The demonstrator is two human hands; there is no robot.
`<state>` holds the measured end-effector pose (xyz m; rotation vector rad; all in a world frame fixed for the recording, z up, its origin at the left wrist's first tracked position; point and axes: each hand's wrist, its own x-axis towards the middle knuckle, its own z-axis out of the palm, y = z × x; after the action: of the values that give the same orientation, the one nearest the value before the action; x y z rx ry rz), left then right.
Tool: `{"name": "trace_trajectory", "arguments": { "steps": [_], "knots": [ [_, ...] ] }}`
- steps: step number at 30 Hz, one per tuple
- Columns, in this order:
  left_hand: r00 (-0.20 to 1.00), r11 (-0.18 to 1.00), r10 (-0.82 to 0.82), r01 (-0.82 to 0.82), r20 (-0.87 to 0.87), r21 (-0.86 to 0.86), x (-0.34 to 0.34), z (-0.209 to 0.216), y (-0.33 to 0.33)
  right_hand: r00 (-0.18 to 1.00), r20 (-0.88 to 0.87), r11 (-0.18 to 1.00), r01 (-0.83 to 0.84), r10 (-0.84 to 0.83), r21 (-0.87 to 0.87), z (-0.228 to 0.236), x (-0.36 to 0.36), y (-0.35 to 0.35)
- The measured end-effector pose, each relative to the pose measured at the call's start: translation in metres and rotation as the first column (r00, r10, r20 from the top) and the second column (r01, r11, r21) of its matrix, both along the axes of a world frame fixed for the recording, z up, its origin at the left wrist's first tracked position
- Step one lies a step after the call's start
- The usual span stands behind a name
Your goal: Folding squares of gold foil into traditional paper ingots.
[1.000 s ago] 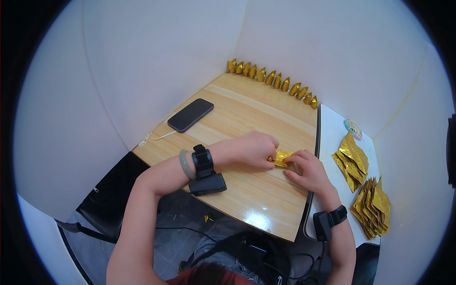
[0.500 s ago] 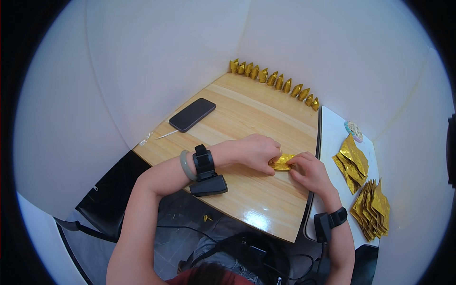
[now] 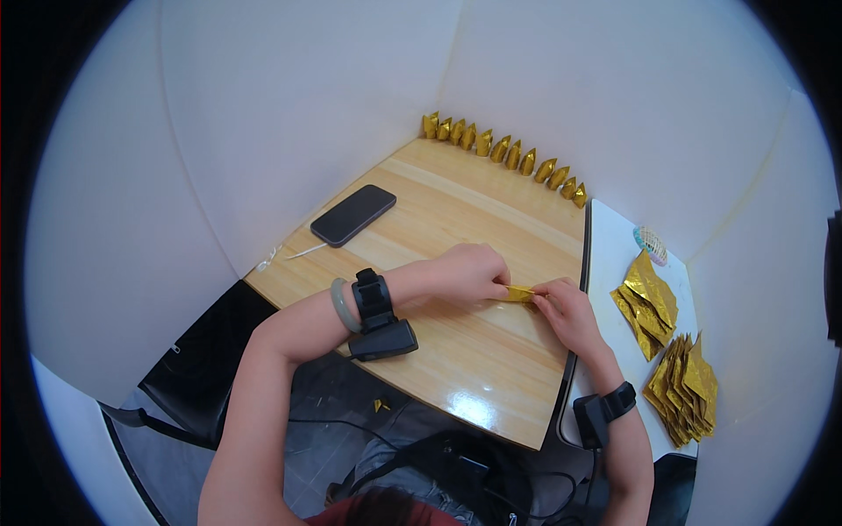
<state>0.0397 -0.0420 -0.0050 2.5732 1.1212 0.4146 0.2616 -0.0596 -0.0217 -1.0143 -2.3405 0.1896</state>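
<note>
Between my two hands, just over the wooden table, is a small strip of gold foil paper (image 3: 519,294). My left hand (image 3: 474,273) pinches its left end, with the fingers curled and partly hidden under the hand. At the right end, my right hand (image 3: 566,309) grips the foil between thumb and fingertips. Folded gold foil pieces (image 3: 514,155) with pointed tops stand in a row along the table's far edge. To the right of my right hand lie two stacks of flat gold foil sheets, a smaller stack (image 3: 647,302) and a thicker stack (image 3: 684,390).
A dark phone (image 3: 353,216) with a white cable lies at the left of the wooden table (image 3: 456,359). The foil stacks rest on a white table (image 3: 605,254), beside a round woven item (image 3: 651,245). White walls enclose the back and sides. A gold scrap (image 3: 381,405) is on the floor.
The foil strip now looks narrower between my hands. Its left end is pinched at my left fingertips, and both hands have shifted only slightly.
</note>
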Motion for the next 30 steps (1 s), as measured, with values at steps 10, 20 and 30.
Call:
{"name": "trace_trajectory", "arguments": {
  "steps": [10, 20, 30],
  "knots": [
    [0.948, 0.979, 0.049, 0.016, 0.315, -0.201, -0.007, -0.019, 0.03, 0.967, -0.207, 0.9, 0.046, -0.149, -0.433, -0.007, -0.004, 0.014],
    [0.928, 0.944, 0.098, 0.028, 0.36, -0.329, -0.006, -0.025, 0.035, 0.968, -0.176, 0.895, 0.088, -0.181, -0.437, -0.002, -0.008, 0.014],
    [0.962, 0.976, -0.202, 0.181, 0.184, 0.124, -0.002, -0.023, 0.02, 0.985, -0.049, 0.98, 0.159, -0.166, -0.121, -0.005, -0.009, 0.007]
  ]
}}
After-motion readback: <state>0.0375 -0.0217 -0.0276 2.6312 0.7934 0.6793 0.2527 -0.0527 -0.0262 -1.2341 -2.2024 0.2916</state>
